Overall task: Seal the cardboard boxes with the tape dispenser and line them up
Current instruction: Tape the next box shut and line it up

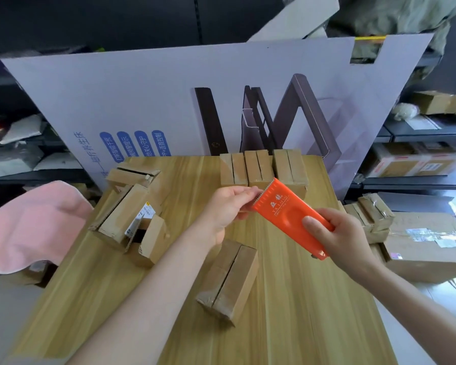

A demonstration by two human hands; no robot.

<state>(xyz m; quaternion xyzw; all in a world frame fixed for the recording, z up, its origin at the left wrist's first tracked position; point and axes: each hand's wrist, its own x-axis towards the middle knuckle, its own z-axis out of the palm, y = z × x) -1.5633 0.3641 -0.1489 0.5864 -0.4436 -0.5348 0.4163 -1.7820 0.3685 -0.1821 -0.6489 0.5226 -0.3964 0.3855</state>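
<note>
The right hand (345,238) grips the orange tape dispenser (287,219) above the tabletop (300,325). The left hand (227,206) pinches at its toothed edge, probably on a tape end too clear to see. The unsealed box (229,280) lies just below, nearer the left hand, its seam running away and slightly right.

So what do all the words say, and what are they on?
"YA LONG", below two Chinese characters: orange tape dispenser.
"语音控制": blue oval on the big printed cardboard sheet; other ovals blurred.
White label on an open box: too small.
Stickers on the big box, right: blurred.
</note>
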